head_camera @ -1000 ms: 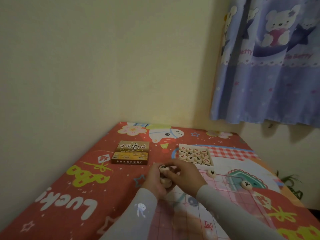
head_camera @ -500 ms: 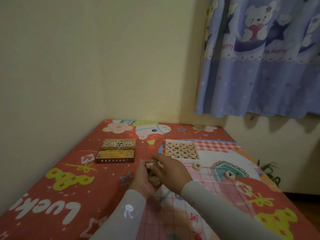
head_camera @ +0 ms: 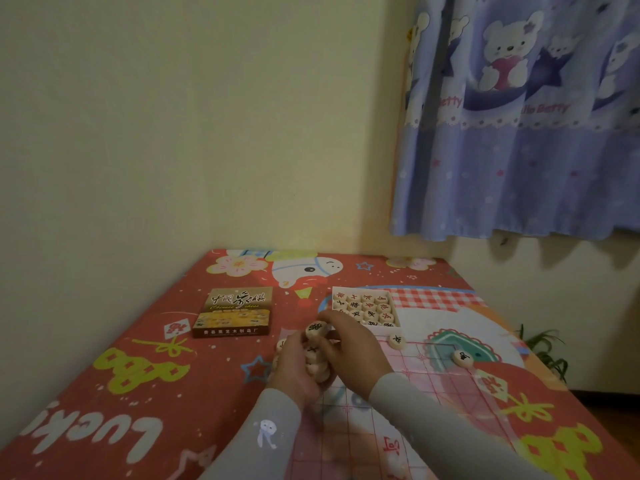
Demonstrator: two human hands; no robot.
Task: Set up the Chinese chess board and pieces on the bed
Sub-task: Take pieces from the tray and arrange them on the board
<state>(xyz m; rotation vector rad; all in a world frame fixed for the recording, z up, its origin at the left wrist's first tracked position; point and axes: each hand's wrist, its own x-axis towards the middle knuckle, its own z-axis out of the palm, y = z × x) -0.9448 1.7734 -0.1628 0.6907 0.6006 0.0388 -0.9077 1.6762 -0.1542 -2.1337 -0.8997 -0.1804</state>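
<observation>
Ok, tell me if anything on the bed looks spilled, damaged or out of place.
Nothing stands out. Both hands, left hand and right hand, hold a stack of pieces. Two pieces lie flat on the board; the tray sits level.

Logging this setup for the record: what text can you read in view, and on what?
"Chinese chess", below brush characters "中国象棋": box lid.
"Hello Betty", partly folded: curtain.
"Lucky", upside down, cut off: bedsheet.
"河": chess board.
Characters on the pieces in the tray: too small to read.

Grey sleeves (head_camera: 433, 420), small white motif (head_camera: 266, 433)
</observation>
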